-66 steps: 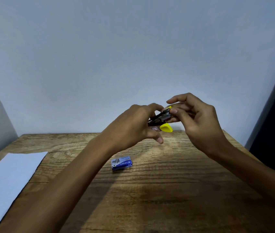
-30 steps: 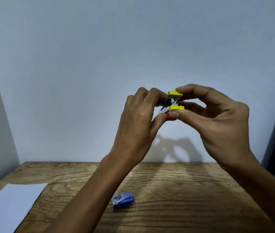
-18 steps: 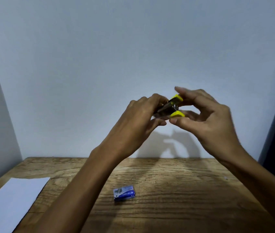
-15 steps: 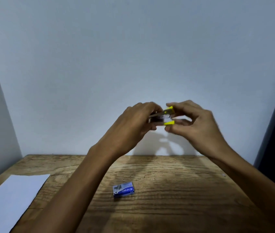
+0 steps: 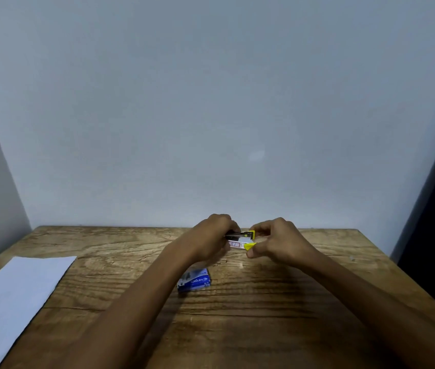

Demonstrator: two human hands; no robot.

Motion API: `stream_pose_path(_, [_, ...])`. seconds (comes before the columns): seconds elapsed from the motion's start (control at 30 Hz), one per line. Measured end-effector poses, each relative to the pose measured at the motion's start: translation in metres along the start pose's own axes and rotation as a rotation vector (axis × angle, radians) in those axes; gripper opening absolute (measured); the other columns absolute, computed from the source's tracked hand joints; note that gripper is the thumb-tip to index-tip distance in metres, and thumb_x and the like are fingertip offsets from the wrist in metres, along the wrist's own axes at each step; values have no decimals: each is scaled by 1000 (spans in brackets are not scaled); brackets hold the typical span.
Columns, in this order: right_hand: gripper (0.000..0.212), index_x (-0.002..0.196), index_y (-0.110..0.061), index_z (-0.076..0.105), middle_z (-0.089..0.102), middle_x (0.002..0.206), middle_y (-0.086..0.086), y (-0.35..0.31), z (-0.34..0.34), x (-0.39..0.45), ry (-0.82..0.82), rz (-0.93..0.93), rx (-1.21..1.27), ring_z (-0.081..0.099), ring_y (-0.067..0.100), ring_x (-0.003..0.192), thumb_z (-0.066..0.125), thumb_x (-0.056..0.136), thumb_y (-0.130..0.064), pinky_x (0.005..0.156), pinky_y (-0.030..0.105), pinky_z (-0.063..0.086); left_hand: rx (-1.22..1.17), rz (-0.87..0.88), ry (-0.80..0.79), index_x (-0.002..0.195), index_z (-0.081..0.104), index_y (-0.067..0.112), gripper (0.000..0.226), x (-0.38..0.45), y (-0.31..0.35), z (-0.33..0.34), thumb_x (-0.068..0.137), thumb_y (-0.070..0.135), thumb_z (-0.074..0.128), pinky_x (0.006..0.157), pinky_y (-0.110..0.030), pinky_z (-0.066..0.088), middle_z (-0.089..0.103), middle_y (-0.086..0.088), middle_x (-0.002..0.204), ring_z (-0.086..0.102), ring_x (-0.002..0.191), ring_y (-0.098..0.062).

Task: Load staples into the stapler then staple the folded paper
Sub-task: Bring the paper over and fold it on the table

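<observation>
We have lowered the stapler toward the wooden table, left hand and right hand both gripping it; staple box below our fingers, paper far left, pale wall beyond.

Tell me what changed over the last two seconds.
Both hands, the left hand and right hand, lifted the stapler up before the wall, then brought it back down close over the table. Both kept hold throughout. The blue staple box and the white paper stayed put.
</observation>
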State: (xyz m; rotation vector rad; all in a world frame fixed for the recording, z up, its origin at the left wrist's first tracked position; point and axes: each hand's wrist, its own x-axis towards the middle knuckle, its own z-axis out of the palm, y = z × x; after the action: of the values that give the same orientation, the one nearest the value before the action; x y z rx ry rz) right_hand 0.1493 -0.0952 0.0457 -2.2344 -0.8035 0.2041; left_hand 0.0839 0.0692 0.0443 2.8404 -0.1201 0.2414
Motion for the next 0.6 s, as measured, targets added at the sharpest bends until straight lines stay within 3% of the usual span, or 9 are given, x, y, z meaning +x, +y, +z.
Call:
stream_pose_path(0.13, [52,110,-9,69,70,108,10,5,6,3,-12,23,-67,61,20,101,85,61,-14,82,26,46,-5,-29,-26,107,65,13,33,-3,-2,10,79,-3,56,81,-40,50,60,-4,102,57,92,-22])
stream_pose_path(0.23, [54,113,-8,67,68,112,9,7,8,4,-28,35,-79,60,19,108,85,62,-14,84,24,43,-23,-47,-29,107,66,15,35,-3,-4,13,79,-3,55,81,-39,50,61,-4,102,58,92,-22])
stream_pose_path(0.37, [71,129,-7,56,59,132,8,8,8,4,-50,32,-75,53,18,122,84,65,-20,86,18,36,-15,-67,-17,106,62,10,25,-5,-5,14,83,2,57,83,-41,48,60,-8,105,56,99,-26])
stream_pose_path(0.5, [70,140,-9,43,45,146,7,-1,9,3,44,-15,4,42,18,133,73,78,-25,89,17,32,151,-82,151,139,38,11,53,-12,-5,8,90,12,56,98,-37,40,48,-9,135,41,124,-25])
stream_pose_path(0.6, [65,142,-9,39,39,149,6,-24,16,3,103,-75,63,37,18,137,67,85,-21,84,6,33,250,-115,301,145,28,11,56,-21,-8,-9,94,16,52,102,-35,34,40,-9,145,35,130,-26])
